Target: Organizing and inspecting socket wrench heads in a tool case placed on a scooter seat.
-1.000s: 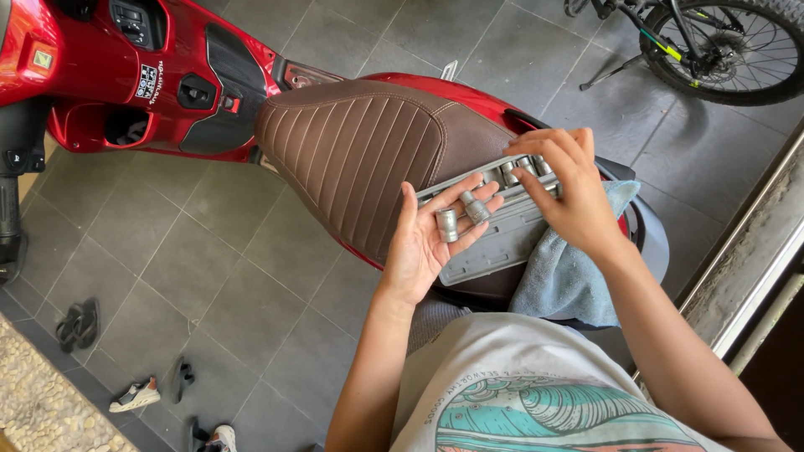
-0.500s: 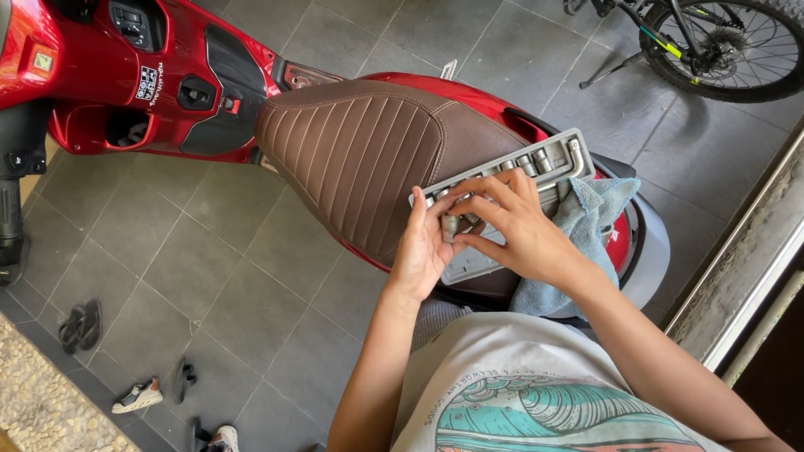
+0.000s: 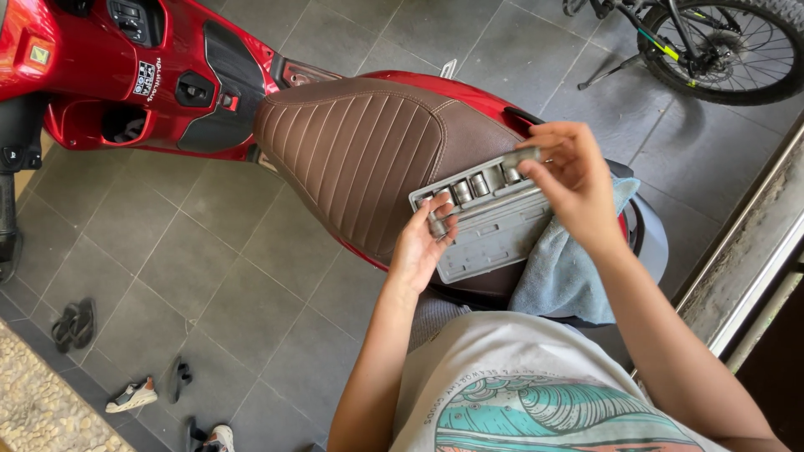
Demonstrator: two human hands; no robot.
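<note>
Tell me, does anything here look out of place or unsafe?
The grey socket case lies on the sloped brown scooter seat, partly over a blue cloth, so it could slide. One socket sits in the left hand, another in the right hand, out of their slots. Nothing looks damaged or spilled.

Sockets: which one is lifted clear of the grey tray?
The socket pinched in the right hand, above the tray; another sits in the left hand, the rest stay seated.
</note>
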